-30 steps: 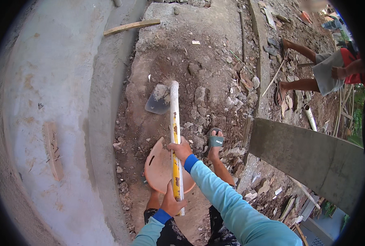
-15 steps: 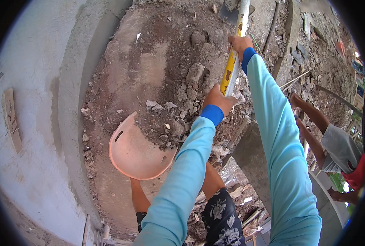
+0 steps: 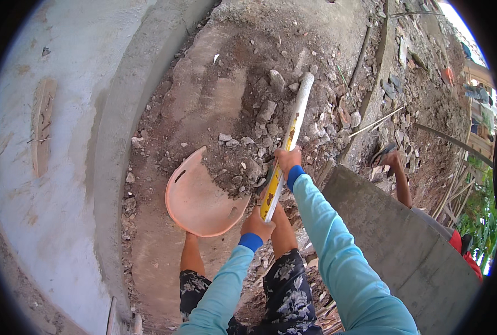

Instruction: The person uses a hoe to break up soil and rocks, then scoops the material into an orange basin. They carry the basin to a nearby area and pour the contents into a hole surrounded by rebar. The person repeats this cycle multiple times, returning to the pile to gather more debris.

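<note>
- So both hands are wrapped round the pole: left hand [image 3: 257, 225] low, near the bottom end, right hand [image 3: 288, 160] further up.
- The pole [image 3: 296, 117] is white with scuffed yellow patches, slanting from the left hand up and right to a rounded end over the dirt [image 3: 293, 53].
- Half a second ago it was way up and right with a dark blade at its far end; now it's pulled back much nearer the legs.
- Arms were stretched right out then, now they're drawn in, with the left hand just right of the basin.
- The basin [image 3: 204, 215] is orangey-pink with a slot in its side, sitting on the ground left of the pole. Rubble [image 3: 226, 170] is heaped at its open side, same as the last frame.
- Co-worker's leg [image 3: 402, 181] shows past the grey slab [image 3: 393, 240]; more of that person was visible before.
- Board [image 3: 43, 127] on the pale concrete [image 3: 64, 223] off left.
</note>
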Demonstrator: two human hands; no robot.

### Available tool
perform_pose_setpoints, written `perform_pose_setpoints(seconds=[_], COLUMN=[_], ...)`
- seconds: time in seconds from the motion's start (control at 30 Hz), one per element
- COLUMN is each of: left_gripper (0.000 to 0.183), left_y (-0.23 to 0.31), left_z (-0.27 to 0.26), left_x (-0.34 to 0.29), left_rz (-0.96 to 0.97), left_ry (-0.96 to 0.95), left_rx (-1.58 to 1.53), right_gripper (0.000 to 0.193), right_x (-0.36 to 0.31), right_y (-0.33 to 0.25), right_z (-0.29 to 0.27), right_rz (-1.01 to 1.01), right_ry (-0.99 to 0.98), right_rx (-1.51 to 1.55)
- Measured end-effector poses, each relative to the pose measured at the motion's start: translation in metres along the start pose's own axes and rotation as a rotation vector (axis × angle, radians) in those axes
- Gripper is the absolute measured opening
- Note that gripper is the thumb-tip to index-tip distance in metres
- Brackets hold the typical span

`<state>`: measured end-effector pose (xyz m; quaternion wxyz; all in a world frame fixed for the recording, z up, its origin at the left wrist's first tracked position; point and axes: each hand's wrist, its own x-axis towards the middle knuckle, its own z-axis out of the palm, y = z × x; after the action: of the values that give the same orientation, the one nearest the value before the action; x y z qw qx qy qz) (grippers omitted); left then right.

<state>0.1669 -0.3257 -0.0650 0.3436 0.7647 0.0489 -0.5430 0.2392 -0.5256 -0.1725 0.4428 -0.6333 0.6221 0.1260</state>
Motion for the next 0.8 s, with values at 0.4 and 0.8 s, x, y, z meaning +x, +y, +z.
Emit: perform_pose_setpoints(seconds=[0.4, 0.8], left_gripper=[0.051, 0.045], left_y=[-0.138, 0.006], left_z=[-0.041, 0.0], left_x=[-0.238, -0.009], left_rz=[-0.428, 0.095], left_ry=[-0.063, 0.269], left_rx=[0.068, 0.267], right_gripper=[0.043, 0.026], right_x=[-0.276, -0.037], right_y=[0.126, -0.036], right_z=[0.07, -0.012], right_rz=[0.271, -0.054], right_ry=[-0.324, -0.305], right_rx=[0.163, 0.628])
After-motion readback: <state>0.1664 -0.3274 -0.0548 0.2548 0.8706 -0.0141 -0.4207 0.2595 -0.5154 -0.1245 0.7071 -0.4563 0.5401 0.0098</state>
